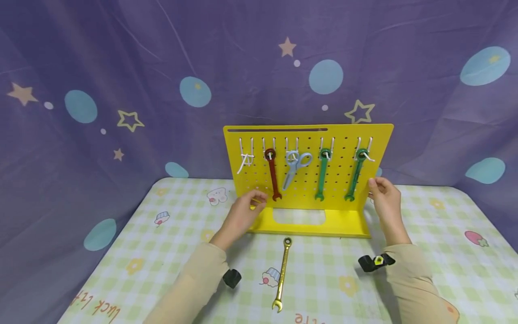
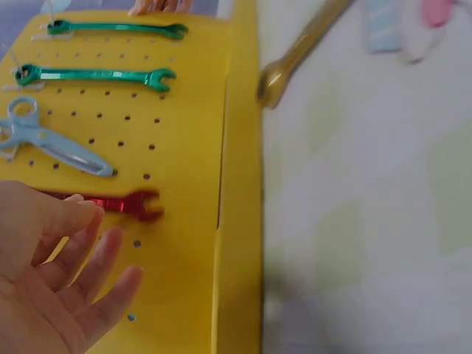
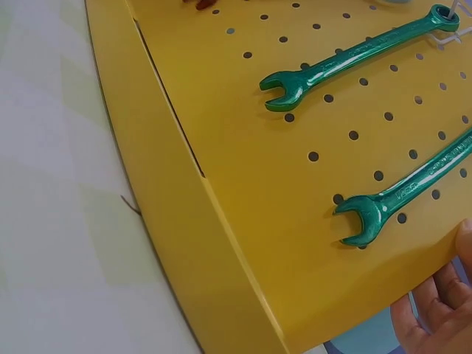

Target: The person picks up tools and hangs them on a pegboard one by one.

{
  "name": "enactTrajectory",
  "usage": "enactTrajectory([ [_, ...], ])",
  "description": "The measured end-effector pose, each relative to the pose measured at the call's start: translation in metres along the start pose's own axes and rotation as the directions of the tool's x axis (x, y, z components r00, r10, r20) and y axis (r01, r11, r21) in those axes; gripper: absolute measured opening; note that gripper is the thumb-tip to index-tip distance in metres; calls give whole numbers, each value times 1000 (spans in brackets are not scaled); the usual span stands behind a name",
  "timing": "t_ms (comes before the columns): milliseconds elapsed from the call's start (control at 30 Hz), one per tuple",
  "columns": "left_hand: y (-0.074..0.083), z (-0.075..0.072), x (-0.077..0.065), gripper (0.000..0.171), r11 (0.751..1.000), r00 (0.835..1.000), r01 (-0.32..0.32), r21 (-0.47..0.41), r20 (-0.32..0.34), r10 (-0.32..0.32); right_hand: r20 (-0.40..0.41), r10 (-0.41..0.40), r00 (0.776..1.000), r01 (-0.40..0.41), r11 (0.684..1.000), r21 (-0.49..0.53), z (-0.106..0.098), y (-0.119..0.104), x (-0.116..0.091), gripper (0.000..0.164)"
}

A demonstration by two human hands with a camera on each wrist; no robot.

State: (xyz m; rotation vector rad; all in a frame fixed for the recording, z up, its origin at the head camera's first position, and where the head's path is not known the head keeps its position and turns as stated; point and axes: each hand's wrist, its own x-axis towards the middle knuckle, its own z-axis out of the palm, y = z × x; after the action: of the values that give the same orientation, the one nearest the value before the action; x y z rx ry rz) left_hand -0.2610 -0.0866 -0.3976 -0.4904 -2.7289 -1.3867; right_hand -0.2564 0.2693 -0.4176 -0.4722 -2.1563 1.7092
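Note:
A yellow pegboard [image 1: 340, 180] stands upright on the table, with white wire hooks along its upper part. From the hooks hang a red wrench [image 1: 273, 175], light blue scissors [image 1: 294, 166] and two green wrenches, one nearer the middle [image 1: 323, 175] and one near the right edge [image 1: 356, 175]. My right hand [image 1: 386, 200] pinches the board's right edge, thumb in front and fingers behind. Close before the board's lower left, my left hand [image 1: 244, 211] has loosely bent fingers and holds nothing, beside the red wrench's lower end. A gold wrench [image 1: 284, 274] lies on the table before the board.
The leftmost hook [image 1: 246, 157] carries no tool, and its white prongs stick outward. A green checked cloth [image 1: 170, 247] covers the table. Behind it hangs a purple curtain [image 1: 243, 58] with stars and blue ovals.

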Motion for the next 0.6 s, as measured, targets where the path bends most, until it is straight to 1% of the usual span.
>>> enactTrajectory([
  [67, 0, 2, -10, 15, 999, 999, -7, 37, 32, 6, 2, 0, 1000, 0, 1000, -1, 0, 0, 0, 46],
  [167, 1, 6, -23, 14, 997, 997, -2, 71, 76, -4, 6, 5, 1000, -5, 1000, -2, 0, 0, 0, 46],
  [267, 2, 11, -36, 13, 998, 989, 26, 54, 143, -33, 7, 12, 1000, -12, 1000, -7, 0, 1, 0, 47],
  [333, 2, 14, -44, 13, 998, 980, 47, 32, 191, -52, 8, 17, 1000, -17, 1000, -12, 0, 0, -1, 48],
  [400, 3, 17, -52, 12, 998, 972, 62, 25, 225, -66, 9, 20, 1000, -20, 1000, -17, 0, 0, -1, 49],
  [500, 3, 22, -62, 11, 996, 968, 68, 59, 240, -80, 11, 20, 1000, -20, 1000, -18, 0, 0, -1, 49],
  [600, 3, 26, -69, 11, 991, 969, 48, 121, 236, -76, 9, 18, 1000, -17, 1000, -12, 0, -1, -1, 48],
])
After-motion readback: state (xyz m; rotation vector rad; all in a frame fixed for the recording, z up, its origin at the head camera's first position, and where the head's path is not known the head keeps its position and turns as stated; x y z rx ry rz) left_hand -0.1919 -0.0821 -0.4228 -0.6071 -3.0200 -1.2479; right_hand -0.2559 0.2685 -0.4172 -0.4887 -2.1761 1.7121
